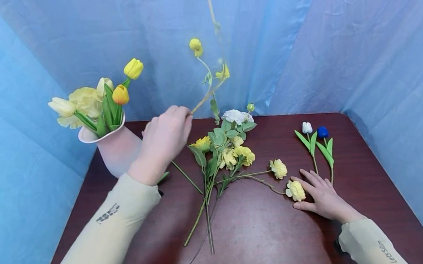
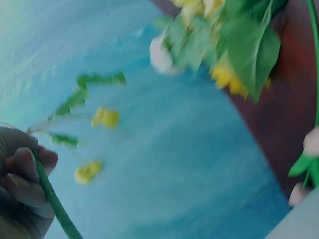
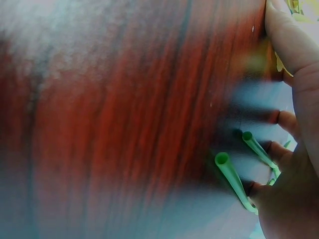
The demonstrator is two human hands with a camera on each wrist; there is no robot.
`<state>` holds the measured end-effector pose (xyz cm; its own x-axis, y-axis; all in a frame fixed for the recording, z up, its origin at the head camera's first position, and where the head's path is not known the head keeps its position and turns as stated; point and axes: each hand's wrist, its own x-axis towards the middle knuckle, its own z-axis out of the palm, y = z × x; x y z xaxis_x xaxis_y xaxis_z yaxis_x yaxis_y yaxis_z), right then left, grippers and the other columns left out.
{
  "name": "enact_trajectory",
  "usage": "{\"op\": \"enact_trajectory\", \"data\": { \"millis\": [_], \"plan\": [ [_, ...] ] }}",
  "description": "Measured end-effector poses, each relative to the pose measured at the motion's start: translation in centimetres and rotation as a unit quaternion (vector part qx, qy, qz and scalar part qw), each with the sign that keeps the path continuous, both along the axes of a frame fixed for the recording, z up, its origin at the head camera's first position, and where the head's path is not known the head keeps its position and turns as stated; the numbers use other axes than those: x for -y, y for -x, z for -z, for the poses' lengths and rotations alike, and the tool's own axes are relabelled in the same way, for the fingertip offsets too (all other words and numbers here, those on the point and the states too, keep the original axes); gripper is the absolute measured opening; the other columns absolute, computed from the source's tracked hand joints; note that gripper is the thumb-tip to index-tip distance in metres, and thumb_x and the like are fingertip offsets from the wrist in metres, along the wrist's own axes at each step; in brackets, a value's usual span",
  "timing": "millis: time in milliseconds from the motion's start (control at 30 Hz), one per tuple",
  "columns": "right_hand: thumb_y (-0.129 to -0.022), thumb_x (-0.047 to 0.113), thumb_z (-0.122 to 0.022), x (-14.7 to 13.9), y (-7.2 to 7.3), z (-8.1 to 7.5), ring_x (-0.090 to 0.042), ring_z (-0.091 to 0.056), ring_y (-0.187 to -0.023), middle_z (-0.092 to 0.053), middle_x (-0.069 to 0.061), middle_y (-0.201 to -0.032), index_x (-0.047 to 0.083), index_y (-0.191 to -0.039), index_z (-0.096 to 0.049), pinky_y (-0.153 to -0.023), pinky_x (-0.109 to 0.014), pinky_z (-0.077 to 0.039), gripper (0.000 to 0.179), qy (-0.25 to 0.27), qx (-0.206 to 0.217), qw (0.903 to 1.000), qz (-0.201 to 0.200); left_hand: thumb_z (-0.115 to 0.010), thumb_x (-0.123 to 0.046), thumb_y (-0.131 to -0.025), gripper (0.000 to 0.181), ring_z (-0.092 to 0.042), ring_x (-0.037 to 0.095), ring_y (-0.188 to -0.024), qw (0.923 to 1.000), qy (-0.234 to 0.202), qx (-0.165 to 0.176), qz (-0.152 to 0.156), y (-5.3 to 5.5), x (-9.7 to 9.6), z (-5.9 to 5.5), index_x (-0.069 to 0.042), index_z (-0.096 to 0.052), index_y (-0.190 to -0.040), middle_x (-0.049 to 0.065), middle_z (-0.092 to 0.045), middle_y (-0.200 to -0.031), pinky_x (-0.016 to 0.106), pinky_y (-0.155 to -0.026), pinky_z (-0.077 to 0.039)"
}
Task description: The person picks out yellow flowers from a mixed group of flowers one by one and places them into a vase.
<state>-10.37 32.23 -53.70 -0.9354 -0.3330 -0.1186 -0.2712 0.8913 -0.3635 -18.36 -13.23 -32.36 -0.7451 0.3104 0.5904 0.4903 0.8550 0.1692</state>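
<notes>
My left hand [image 1: 166, 131] is raised over the table beside the vase, gripping the stem of a flower spray with small yellow blooms [image 1: 195, 47]. In the left wrist view its fingers curl round a green stem [image 2: 54, 199]. My right hand [image 1: 326, 197] rests on the tabletop with its fingers spread. Its thumb and index finger lie beside a pale yellow flower [image 1: 295, 190], not closed round it. Just beyond those fingers lie a white tulip [image 1: 307, 128] and a blue tulip [image 1: 322, 132]; two green stem ends [image 3: 222, 159] show near the fingers in the right wrist view.
A pale pink vase [image 1: 117, 155] on the left holds white, yellow and orange tulips and a large pale yellow bloom [image 1: 86, 102]. Mid-table lies a heap of flowers with yellow blooms [image 1: 244, 155] and a white bloom [image 1: 234, 116]. Blue curtains [image 1: 264, 39] surround the dark wooden table [image 1: 251, 237].
</notes>
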Motion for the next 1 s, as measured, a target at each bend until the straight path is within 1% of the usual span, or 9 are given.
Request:
{"op": "enact_trajectory", "data": {
  "millis": [233,333,400,467,567,733,800,900,1000],
  "plan": [
    [-0.087,0.056,-0.075,0.0,0.0,0.2,-0.055,-0.021,-0.146,-0.025,-0.022,-0.163,0.017,-0.154,-0.045,-0.105,-0.082,-0.017,0.084,0.002,-0.015,0.9999,-0.003,-0.06,-0.012,-0.102,0.017,-0.068,0.035,-0.076,0.999,-0.013,-0.024,0.036,1.3,2.8,-4.2,-0.001,-0.073,-0.106,0.014,-0.072,-0.094,0.052,-0.063,-0.054],
    [-0.087,0.056,-0.075,0.0,0.0,0.1,-0.055,-0.021,-0.146,-0.026,-0.023,-0.163,0.017,-0.154,-0.045,-0.104,-0.082,-0.017,0.083,0.003,-0.017,0.9998,-0.005,-0.06,-0.012,-0.103,0.019,-0.068,0.033,-0.08,0.9989,-0.014,-0.021,0.04,1.8,4.0,-5.8,0.0,-0.073,-0.107,0.016,-0.073,-0.097,0.05,-0.07,-0.055],
    [-0.087,0.056,-0.074,0.0,0.0,0.0,-0.055,-0.02,-0.147,-0.024,-0.022,-0.163,0.017,-0.155,-0.044,-0.105,-0.082,-0.016,0.083,0.004,-0.01,0.9999,-0.003,-0.06,-0.012,-0.103,0.02,-0.068,0.032,-0.079,0.9988,-0.023,-0.019,0.039,2.2,4.8,-6.4,0.001,-0.074,-0.108,0.017,-0.074,-0.099,0.048,-0.073,-0.055],
    [-0.087,0.057,-0.074,-0.1,0.0,0.0,-0.055,-0.019,-0.147,-0.024,-0.023,-0.164,0.017,-0.155,-0.044,-0.106,-0.082,-0.015,0.084,0.005,-0.004,1.0,-0.002,-0.061,-0.012,-0.102,0.02,-0.066,0.032,-0.077,0.9985,-0.033,-0.02,0.039,2.7,5.8,-6.8,0.001,-0.075,-0.108,0.017,-0.074,-0.099,0.047,-0.074,-0.054],
    [-0.087,0.057,-0.074,0.0,0.0,0.0,-0.055,-0.018,-0.148,-0.023,-0.022,-0.164,0.018,-0.155,-0.044,-0.106,-0.082,-0.014,0.084,0.007,-0.001,1.0,-0.001,-0.062,-0.012,-0.101,0.019,-0.064,0.03,-0.074,0.9978,-0.057,-0.02,0.029,3.3,7.5,-6.8,0.001,-0.076,-0.108,0.016,-0.075,-0.097,0.042,-0.073,-0.05],
    [-0.087,0.054,-0.076,0.2,-0.3,-0.2,-0.056,-0.02,-0.146,-0.025,-0.023,-0.163,0.018,-0.154,-0.045,-0.104,-0.082,-0.016,0.082,0.014,-0.018,0.9997,-0.005,-0.063,-0.017,-0.102,0.022,-0.063,0.027,-0.073,0.9959,-0.089,0.013,-0.008,3.5,9.6,-6.5,-0.002,-0.076,-0.111,0.015,-0.075,-0.098,0.026,-0.069,-0.042],
    [-0.087,0.053,-0.076,0.1,-0.3,-0.2,-0.056,-0.021,-0.146,-0.026,-0.024,-0.162,0.018,-0.154,-0.045,-0.103,-0.082,-0.017,0.082,0.015,-0.024,0.9996,-0.009,-0.064,-0.018,-0.101,0.022,-0.062,0.024,-0.071,0.9951,-0.097,0.017,-0.014,3.5,10.1,-6.4,-0.003,-0.077,-0.112,0.014,-0.076,-0.097,0.02,-0.067,-0.039],
    [-0.087,0.054,-0.076,0.0,-0.3,-0.3,-0.056,-0.02,-0.146,-0.026,-0.023,-0.162,0.018,-0.154,-0.045,-0.104,-0.082,-0.017,0.082,0.014,-0.02,0.9997,-0.009,-0.065,-0.016,-0.101,0.02,-0.059,0.007,-0.069,0.9942,-0.108,0.0,-0.004,3.4,10.3,-6.4,-0.003,-0.077,-0.11,0.012,-0.076,-0.094,0.014,-0.066,-0.038],
    [-0.087,0.054,-0.076,-0.1,-0.3,-0.3,-0.055,-0.019,-0.147,-0.025,-0.023,-0.163,0.017,-0.154,-0.045,-0.105,-0.082,-0.016,0.083,0.013,-0.016,0.9998,-0.006,-0.065,-0.014,-0.1,0.018,-0.048,-0.01,-0.066,0.9931,-0.114,-0.022,0.017,3.3,9.9,-6.7,-0.003,-0.077,-0.108,0.011,-0.075,-0.09,0.012,-0.067,-0.038]
  ]
}}
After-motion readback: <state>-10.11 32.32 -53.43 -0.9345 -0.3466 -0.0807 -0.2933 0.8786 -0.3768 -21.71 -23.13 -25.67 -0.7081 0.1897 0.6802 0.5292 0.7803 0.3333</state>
